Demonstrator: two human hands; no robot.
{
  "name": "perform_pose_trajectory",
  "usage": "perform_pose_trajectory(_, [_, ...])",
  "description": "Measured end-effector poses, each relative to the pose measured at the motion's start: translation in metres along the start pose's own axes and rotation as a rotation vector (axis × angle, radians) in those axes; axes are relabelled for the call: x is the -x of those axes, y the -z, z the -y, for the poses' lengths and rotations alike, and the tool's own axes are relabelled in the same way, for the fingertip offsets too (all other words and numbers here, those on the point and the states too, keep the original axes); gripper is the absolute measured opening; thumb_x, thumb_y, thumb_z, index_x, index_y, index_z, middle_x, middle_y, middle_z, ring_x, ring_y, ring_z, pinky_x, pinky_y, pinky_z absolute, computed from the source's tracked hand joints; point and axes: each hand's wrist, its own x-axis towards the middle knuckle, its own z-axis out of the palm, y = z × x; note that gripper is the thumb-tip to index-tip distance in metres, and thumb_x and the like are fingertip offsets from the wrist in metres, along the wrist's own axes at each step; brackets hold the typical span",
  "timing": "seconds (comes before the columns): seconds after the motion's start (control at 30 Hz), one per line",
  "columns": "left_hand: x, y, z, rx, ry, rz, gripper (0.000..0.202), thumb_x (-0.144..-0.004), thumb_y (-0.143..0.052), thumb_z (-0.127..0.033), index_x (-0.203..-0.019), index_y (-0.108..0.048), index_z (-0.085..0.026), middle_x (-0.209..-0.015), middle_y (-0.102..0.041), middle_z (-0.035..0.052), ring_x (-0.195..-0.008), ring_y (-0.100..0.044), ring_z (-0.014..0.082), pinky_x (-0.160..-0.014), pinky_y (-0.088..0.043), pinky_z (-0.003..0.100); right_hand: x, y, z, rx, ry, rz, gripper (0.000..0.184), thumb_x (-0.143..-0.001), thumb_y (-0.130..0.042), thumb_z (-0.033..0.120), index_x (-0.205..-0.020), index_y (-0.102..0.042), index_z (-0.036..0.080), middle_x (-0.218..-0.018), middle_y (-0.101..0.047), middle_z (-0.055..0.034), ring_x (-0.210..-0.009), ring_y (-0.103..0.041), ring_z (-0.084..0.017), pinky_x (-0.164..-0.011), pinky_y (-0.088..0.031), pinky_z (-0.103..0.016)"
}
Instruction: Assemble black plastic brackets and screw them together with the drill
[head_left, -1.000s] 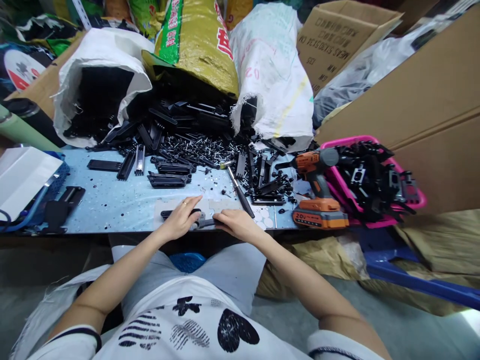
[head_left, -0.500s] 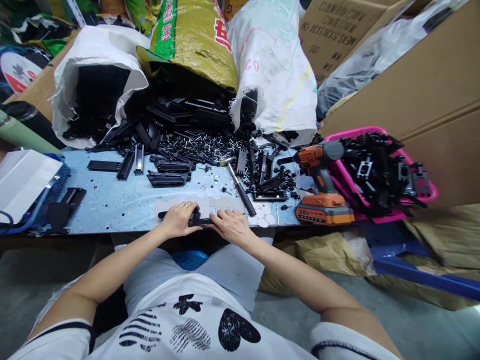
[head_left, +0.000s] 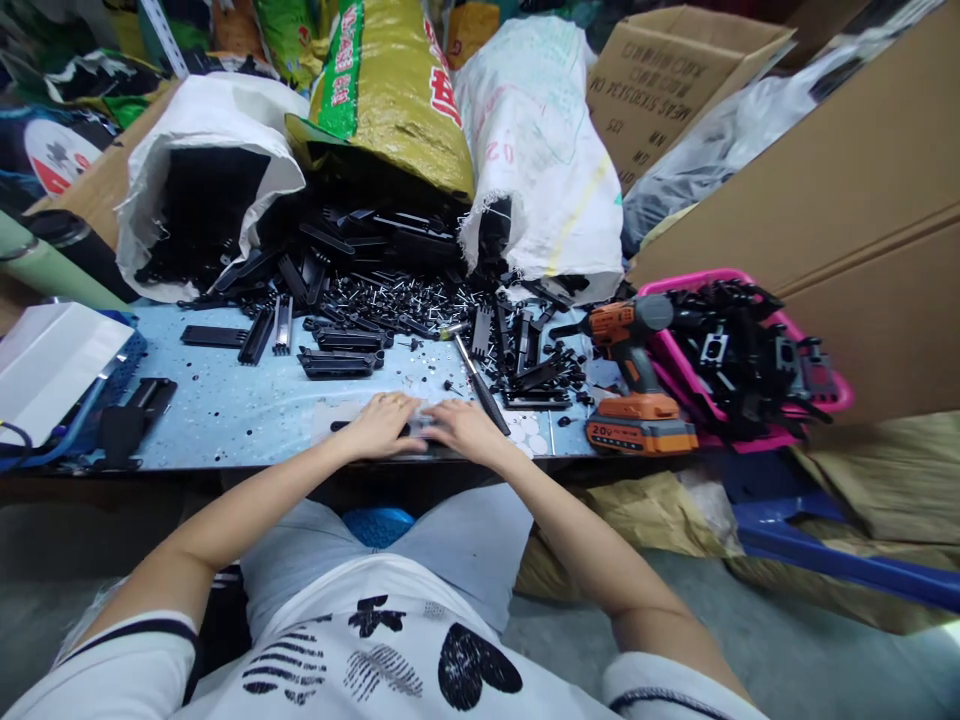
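Observation:
My left hand [head_left: 384, 424] and my right hand [head_left: 463, 427] lie close together at the near edge of the light blue table [head_left: 240, 405]. Both press on a long black plastic part [head_left: 340, 427] that rests on a pale cardboard sheet [head_left: 326, 412]. Only the part's left end shows beyond my left hand. A small grey piece [head_left: 424, 427] sits between the two hands, blurred. The fingers of both hands are curled over the part. A ring is on my left hand.
An orange cordless drill [head_left: 636, 380] stands at the right, beside a pink basket [head_left: 750, 350] of black parts. A screwdriver [head_left: 480, 385] lies behind my right hand. Black plastic parts [head_left: 375, 280] spill from woven sacks [head_left: 540, 150] at the back. A white box [head_left: 52, 360] sits far left.
My hands have drawn closer together over the black part, the right hand sliding left. The view has shifted slightly.

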Motion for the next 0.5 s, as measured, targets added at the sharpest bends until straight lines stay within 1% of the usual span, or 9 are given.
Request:
perform_pose_trajectory(0.03, [-0.019, 0.003, 0.004, -0.013, 0.028, -0.031, 0.056, -0.090, -0.044, -0.046, -0.136, -0.038, -0.015, -0.122, -0.050, 0.0145, -0.115, -0.044, 0.0267, -0.093, -0.035, 0.039, -0.008, -0.002, -0.008, 0.003, -0.072, -0.056, 0.041, -0.094, -0.038, 0.045, -0.124, -0.053, 0.021, -0.108, -0.058, -0.0092, -0.100, -0.049, -0.021, -0.079, -0.032, -0.031])
perform_pose_trajectory(0.07, [-0.040, 0.005, 0.009, -0.035, 0.099, -0.076, 0.049, -0.093, -0.037, -0.036, -0.138, -0.036, -0.016, -0.123, -0.049, 0.0146, -0.114, -0.044, 0.0264, -0.092, -0.035, 0.040, -0.016, -0.003, -0.015, 0.021, -0.149, -0.103, 0.040, -0.095, -0.038, 0.040, -0.129, -0.049, 0.020, -0.110, -0.056, -0.0105, -0.101, -0.049, -0.021, -0.081, -0.034, -0.031])
perform_pose_trajectory(0.13, [-0.082, 0.009, 0.019, -0.103, 0.199, -0.118, 0.047, -0.091, -0.033, -0.017, -0.138, -0.038, -0.016, -0.119, -0.050, 0.0166, -0.109, -0.045, 0.0269, -0.088, -0.036, 0.040, -0.031, -0.007, -0.029, 0.052, -0.242, -0.118, 0.036, -0.094, -0.040, 0.028, -0.127, -0.051, 0.017, -0.109, -0.056, -0.0122, -0.101, -0.050, -0.022, -0.082, -0.036, -0.031])
perform_pose_trajectory(0.2, [-0.113, 0.010, 0.029, -0.127, 0.233, -0.091, 0.042, -0.086, -0.035, -0.007, -0.124, -0.052, -0.009, -0.113, -0.052, 0.0187, -0.103, -0.047, 0.0262, -0.085, -0.037, 0.038, -0.041, -0.011, -0.036, -0.007, -0.245, -0.083, 0.029, -0.091, -0.043, 0.021, -0.114, -0.060, 0.015, -0.103, -0.058, -0.0115, -0.097, -0.052, -0.020, -0.082, -0.038, -0.029])
perform_pose_trajectory(0.27, [-0.125, 0.010, 0.036, -0.121, 0.242, -0.083, 0.034, -0.084, -0.034, -0.002, -0.106, -0.060, -0.003, -0.108, -0.053, 0.0198, -0.097, -0.050, 0.0237, -0.082, -0.039, 0.035, -0.043, -0.014, -0.036, -0.187, -0.238, -0.148, 0.022, -0.088, -0.047, 0.019, -0.100, -0.064, 0.014, -0.097, -0.060, -0.0093, -0.088, -0.056, -0.017, -0.080, -0.041, -0.027])
perform_pose_trajectory(0.33, [-0.116, 0.011, 0.039, -0.114, 0.252, -0.101, 0.032, -0.085, -0.031, -0.002, -0.098, -0.060, -0.003, -0.108, -0.053, 0.0193, -0.092, -0.052, 0.0211, -0.080, -0.040, 0.032, -0.038, -0.018, -0.025, -0.484, -0.238, -0.286, 0.018, -0.085, -0.052, 0.024, -0.094, -0.064, 0.013, -0.091, -0.062, -0.0071, -0.080, -0.058, -0.014, -0.077, -0.044, -0.027])
perform_pose_trajectory(0.4, [-0.089, 0.014, 0.040, -0.095, 0.249, -0.168, 0.028, -0.089, -0.032, -0.007, -0.101, -0.058, -0.006, -0.109, -0.052, 0.0175, -0.093, -0.052, 0.0202, -0.080, -0.040, 0.031, -0.030, -0.023, -0.007, -0.809, -0.207, -0.362, 0.021, -0.083, -0.056, 0.031, -0.091, -0.063, 0.013, -0.086, -0.064, -0.0058, -0.075, -0.060, -0.014, -0.073, -0.048, -0.027])
perform_pose_trajectory(0.43, [-0.070, 0.016, 0.040, -0.070, 0.237, -0.233, 0.026, -0.091, -0.035, -0.012, -0.102, -0.057, -0.007, -0.108, -0.052, 0.0161, -0.094, -0.052, 0.0201, -0.082, -0.041, 0.030, -0.026, -0.025, 0.003, -0.935, -0.185, -0.380, 0.023, -0.082, -0.058, 0.034, -0.090, -0.063, 0.014, -0.084, -0.065, -0.0057, -0.075, -0.061, -0.014, -0.072, -0.049, -0.027])
perform_pose_trajectory(0.5, [-0.027, 0.022, 0.038, 0.040, 0.195, -0.467, 0.020, -0.091, -0.043, -0.021, -0.100, -0.057, -0.010, -0.102, -0.055, 0.0129, -0.097, -0.052, 0.0192, -0.084, -0.041, 0.029, -0.019, -0.029, 0.021, -1.059, -0.130, -0.430, 0.023, -0.080, -0.060, 0.035, -0.087, -0.063, 0.014, -0.084, -0.065, -0.0063, -0.077, -0.062, -0.015, -0.071, -0.050, -0.027])
